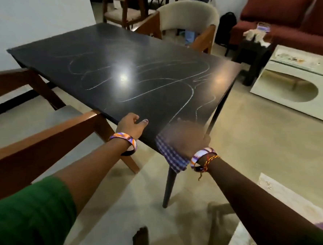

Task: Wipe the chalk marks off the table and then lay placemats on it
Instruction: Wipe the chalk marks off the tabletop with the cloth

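Observation:
A black table (62, 52) fills the middle of the head view, with looping white chalk marks (154, 85) drawn across its top. My left hand (131, 125) grips the table's near edge, thumb on top and fingers curled under the rim. My right hand (188, 137), blurred by motion, presses a blue-and-white checked cloth (171, 155) on the table's near corner; the cloth hangs over the edge below my wrist. No placemats are in view.
A wooden chair (44, 133) stands at the table's left side and a cream-backed chair (188, 16) at its far side. To the right are a dark stool (253, 54), a red sofa (282, 7) and a white low table (296, 76).

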`<state>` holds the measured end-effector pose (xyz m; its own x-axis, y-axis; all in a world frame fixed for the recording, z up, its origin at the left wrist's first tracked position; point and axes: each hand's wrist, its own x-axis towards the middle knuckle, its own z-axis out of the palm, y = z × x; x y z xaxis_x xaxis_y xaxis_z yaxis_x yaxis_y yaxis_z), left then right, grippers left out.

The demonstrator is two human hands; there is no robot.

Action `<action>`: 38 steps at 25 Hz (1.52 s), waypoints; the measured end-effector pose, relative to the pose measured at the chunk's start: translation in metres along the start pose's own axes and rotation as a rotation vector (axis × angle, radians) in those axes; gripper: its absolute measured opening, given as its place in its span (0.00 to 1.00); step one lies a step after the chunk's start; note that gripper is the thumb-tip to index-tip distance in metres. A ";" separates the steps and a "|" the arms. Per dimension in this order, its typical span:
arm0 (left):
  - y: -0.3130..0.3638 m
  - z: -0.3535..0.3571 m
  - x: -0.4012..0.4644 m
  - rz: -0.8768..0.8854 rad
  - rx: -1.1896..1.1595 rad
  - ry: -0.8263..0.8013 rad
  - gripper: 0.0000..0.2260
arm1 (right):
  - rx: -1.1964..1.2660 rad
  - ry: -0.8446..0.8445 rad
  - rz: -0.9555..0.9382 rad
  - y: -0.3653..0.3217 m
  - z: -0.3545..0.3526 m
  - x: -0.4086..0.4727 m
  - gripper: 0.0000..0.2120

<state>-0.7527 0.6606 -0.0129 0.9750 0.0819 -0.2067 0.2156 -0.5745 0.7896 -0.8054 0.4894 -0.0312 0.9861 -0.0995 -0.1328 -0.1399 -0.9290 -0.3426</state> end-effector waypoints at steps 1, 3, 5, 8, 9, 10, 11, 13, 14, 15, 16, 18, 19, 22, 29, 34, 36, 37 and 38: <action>-0.007 -0.003 0.013 0.088 0.130 0.020 0.17 | -0.094 -0.029 -0.052 -0.006 0.014 0.006 0.34; -0.020 -0.002 0.043 0.335 0.416 0.013 0.14 | -0.226 -0.029 -0.095 -0.009 0.035 0.011 0.37; -0.025 0.002 0.074 0.545 0.618 -0.047 0.14 | -0.255 0.038 -0.051 0.004 0.038 0.022 0.38; -0.021 0.014 0.105 0.714 0.723 -0.146 0.15 | -0.226 0.089 0.110 0.023 0.026 0.060 0.35; -0.019 0.019 0.112 0.736 0.708 -0.149 0.15 | -0.232 0.087 0.150 0.021 0.023 0.074 0.34; -0.018 0.022 0.118 0.736 0.682 -0.140 0.15 | -0.248 0.088 0.165 0.014 0.023 0.085 0.32; -0.018 0.025 0.122 0.727 0.651 -0.118 0.15 | -0.266 0.086 0.148 0.003 0.026 0.089 0.32; -0.019 0.027 0.126 0.709 0.608 -0.093 0.16 | -0.280 0.088 0.011 -0.019 0.038 0.079 0.32; -0.020 0.027 0.127 0.708 0.600 -0.092 0.16 | -0.287 0.086 -0.075 -0.027 0.043 0.066 0.33; -0.020 0.027 0.127 0.710 0.595 -0.094 0.16 | -0.292 0.077 -0.139 -0.031 0.046 0.052 0.33; -0.020 0.026 0.126 0.706 0.591 -0.101 0.16 | -0.295 0.058 -0.165 -0.029 0.044 0.042 0.34; -0.020 0.025 0.125 0.698 0.583 -0.103 0.17 | -0.312 0.050 -0.099 -0.011 0.037 0.045 0.34; -0.020 0.025 0.125 0.694 0.583 -0.103 0.17 | -0.316 0.060 -0.010 -0.001 0.033 0.056 0.33; -0.018 0.027 0.123 0.645 0.607 -0.102 0.18 | -0.254 0.077 0.227 0.008 0.022 0.096 0.33; -0.019 0.026 0.124 0.629 0.618 -0.104 0.19 | -0.300 0.053 -0.100 -0.027 0.043 0.047 0.35; -0.017 0.028 0.123 0.607 0.613 -0.098 0.19 | -0.176 0.066 0.271 0.024 0.018 0.088 0.31; -0.017 0.027 0.123 0.602 0.618 -0.102 0.18 | -0.178 0.079 0.297 0.011 0.019 0.105 0.31; -0.017 0.027 0.123 0.607 0.619 -0.098 0.18 | -0.202 0.086 0.245 -0.002 0.022 0.105 0.31; -0.017 0.027 0.123 0.616 0.620 -0.093 0.18 | -0.227 0.083 0.162 -0.015 0.028 0.099 0.31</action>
<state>-0.6375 0.6586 -0.0678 0.8943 -0.4393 0.0852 -0.4417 -0.8358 0.3261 -0.7084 0.5031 -0.0655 0.9579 -0.2728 -0.0892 -0.2814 -0.9538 -0.1050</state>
